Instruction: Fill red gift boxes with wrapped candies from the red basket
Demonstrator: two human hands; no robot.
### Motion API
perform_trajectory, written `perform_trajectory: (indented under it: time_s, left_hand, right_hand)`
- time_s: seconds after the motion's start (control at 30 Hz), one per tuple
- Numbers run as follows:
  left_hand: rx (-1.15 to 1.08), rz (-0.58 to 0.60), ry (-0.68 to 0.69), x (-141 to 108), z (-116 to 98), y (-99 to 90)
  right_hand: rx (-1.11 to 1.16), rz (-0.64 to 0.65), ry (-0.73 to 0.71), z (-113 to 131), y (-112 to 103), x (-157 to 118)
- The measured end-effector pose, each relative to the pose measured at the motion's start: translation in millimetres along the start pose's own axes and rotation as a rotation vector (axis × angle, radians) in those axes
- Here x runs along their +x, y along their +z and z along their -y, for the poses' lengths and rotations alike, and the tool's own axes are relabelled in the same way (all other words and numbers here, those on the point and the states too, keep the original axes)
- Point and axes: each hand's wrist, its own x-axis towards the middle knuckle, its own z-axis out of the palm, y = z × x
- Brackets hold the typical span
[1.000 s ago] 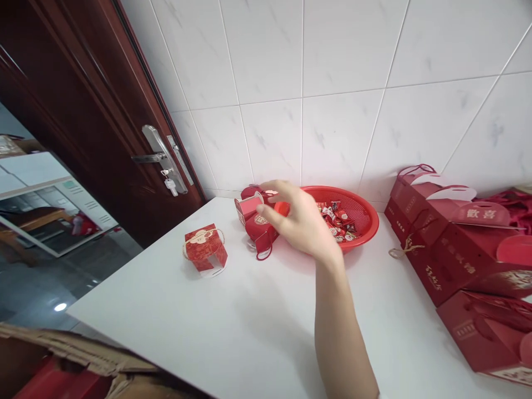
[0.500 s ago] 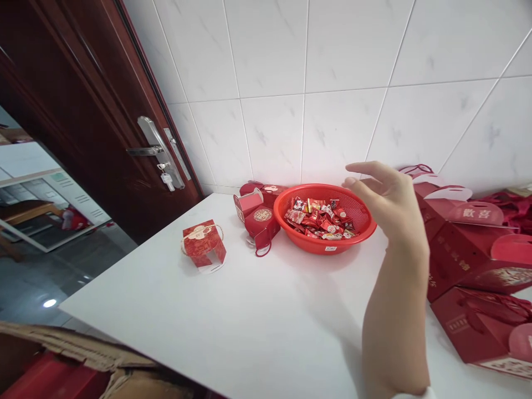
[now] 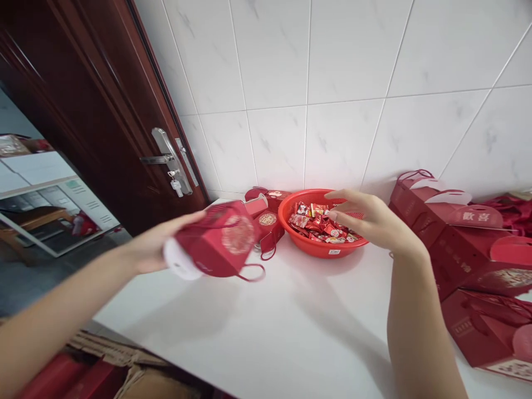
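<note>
My left hand [image 3: 153, 244] holds a dark red gift box [image 3: 220, 238] with a gold round print, tilted above the white table [image 3: 257, 327]. White flaps and a red cord loop show on the box, which is slightly blurred. Over the right part of a red plastic basket [image 3: 328, 252] hovers my right hand [image 3: 366, 219], fingers apart and holding nothing. Wrapped candies [image 3: 318, 221], mostly red, lie in the basket. Just left of it, small red boxes [image 3: 268, 220] stand near the wall.
Several larger red boxes [image 3: 469, 266] are stacked at the right. A dark wooden door [image 3: 103, 111] with a metal handle [image 3: 166, 159] stands at the left. Below the table's front edge is an open cardboard box [image 3: 153, 385] beside red items.
My left hand has come into view from the left with the dark red box. My right hand has moved lower over the candies. The view has shifted slightly.
</note>
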Motion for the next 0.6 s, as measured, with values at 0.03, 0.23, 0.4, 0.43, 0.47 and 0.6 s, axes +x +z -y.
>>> perform_trajectory:
  time_s: [0.03, 0.23, 0.4, 0.43, 0.47, 0.6]
  left_hand:
    - [-0.067, 0.078, -0.081, 10.6, 2.9, 14.6]
    - [0.031, 0.438, -0.297, 65.4, 33.4, 77.8]
    - [0.358, 0.462, -0.168, 67.9, 52.3, 91.7]
    - [0.448, 0.416, -0.088, 64.1, 56.6, 94.2]
    - [0.555, 0.362, 0.011, 59.9, 61.5, 96.7]
    - [0.936, 0.176, 0.398, 48.6, 84.0, 103.0]
  right_hand:
    - [-0.004, 0.048, -0.018, 1.6, 2.1, -0.3]
    - [-0.120, 0.438, -0.057, 4.3, 21.3, 4.3]
    - [-0.273, 0.632, 0.129, 4.8, 35.8, 8.5]
    - [-0.289, 0.635, 0.142, 5.2, 38.1, 8.9]
    - [-0.304, 0.638, 0.149, 5.9, 40.3, 9.1]
    - [-0.353, 0.661, 0.178, 11.6, 51.9, 9.2]
